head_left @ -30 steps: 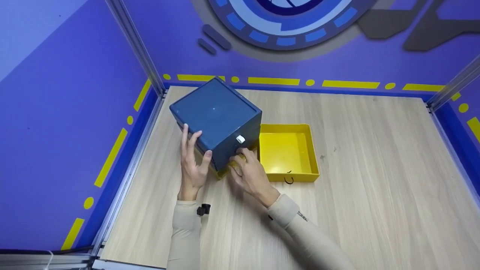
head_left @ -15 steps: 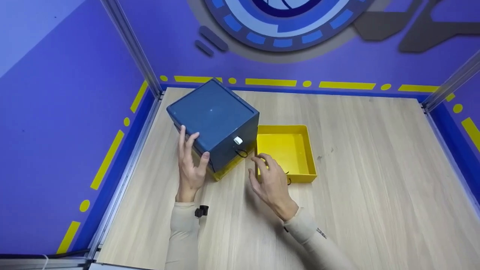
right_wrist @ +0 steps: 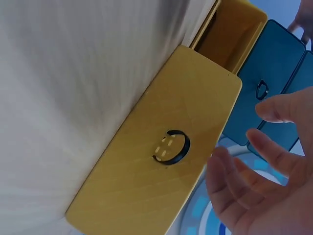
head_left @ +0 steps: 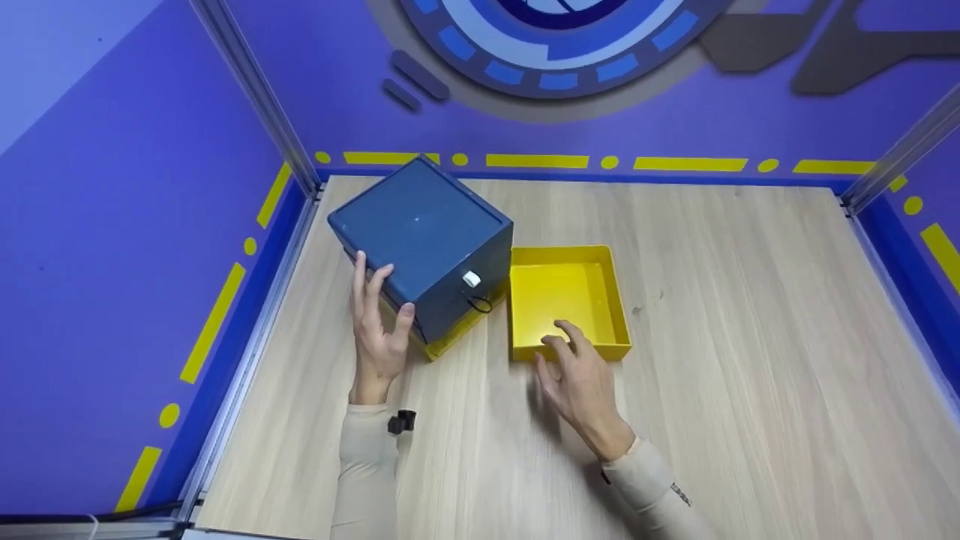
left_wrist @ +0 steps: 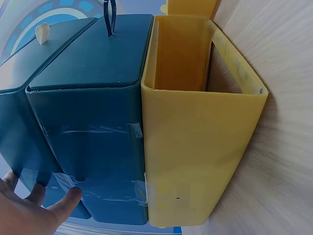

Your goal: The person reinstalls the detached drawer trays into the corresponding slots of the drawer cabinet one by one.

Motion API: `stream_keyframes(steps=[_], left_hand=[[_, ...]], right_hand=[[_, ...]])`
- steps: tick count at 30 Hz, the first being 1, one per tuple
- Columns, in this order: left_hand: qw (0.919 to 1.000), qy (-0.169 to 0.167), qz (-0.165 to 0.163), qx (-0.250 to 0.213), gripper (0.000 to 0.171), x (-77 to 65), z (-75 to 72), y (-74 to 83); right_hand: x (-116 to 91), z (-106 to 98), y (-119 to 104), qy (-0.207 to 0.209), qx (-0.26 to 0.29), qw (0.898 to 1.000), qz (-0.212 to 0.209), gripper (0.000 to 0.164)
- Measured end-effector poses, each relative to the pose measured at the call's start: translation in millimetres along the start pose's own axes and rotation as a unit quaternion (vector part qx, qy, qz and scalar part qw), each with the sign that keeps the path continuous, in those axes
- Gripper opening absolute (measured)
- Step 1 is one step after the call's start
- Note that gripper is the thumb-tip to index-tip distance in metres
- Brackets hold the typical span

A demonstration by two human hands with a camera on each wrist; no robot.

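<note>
A dark blue drawer unit (head_left: 420,225) of two stacked tiers stands on a yellow open-fronted casing (left_wrist: 190,156). Its front has a white tab (head_left: 471,279) and a black loop handle (right_wrist: 262,89). My left hand (head_left: 379,337) rests on the unit's left side, fingers spread. Right of the unit, a yellow drawer (head_left: 555,300) lies on the table, open side up and with nothing inside. A black loop (right_wrist: 185,147) is fixed to that drawer's front. My right hand (head_left: 589,394) hovers at the drawer's front edge, fingers loosely bent around nothing; contact with the rim cannot be told.
The wooden table (head_left: 750,337) extends to the right and in front of the drawer. A purple back wall (head_left: 525,135) and a left side wall (head_left: 150,225) enclose it, with metal posts at the corners.
My right hand has let go near the blue unit's black loop and moved right to the yellow drawer's front edge. The left hand has stayed on the unit.
</note>
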State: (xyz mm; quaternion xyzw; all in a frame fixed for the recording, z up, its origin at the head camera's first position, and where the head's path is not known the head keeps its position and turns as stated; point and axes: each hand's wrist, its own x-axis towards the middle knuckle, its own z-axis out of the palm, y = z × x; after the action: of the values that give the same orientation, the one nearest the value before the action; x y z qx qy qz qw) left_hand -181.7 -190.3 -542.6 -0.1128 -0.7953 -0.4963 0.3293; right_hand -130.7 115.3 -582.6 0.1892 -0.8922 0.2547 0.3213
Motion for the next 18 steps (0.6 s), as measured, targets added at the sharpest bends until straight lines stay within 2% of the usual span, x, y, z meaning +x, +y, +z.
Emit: stream_keyframes(steps=[9,18], left_hand=[[0.9999,-0.002,-0.008,0.01,0.065,0.0,0.2,0.4],[0.9999,-0.003,-0.015,0.008,0.06,-0.8,0.7,2.0]], right_hand=[[-18,1,9,-0.09,-0.034,0.995,0.03,0.023],[-19,2,8,-0.081,-0.048,0.995,0.042,0.026]])
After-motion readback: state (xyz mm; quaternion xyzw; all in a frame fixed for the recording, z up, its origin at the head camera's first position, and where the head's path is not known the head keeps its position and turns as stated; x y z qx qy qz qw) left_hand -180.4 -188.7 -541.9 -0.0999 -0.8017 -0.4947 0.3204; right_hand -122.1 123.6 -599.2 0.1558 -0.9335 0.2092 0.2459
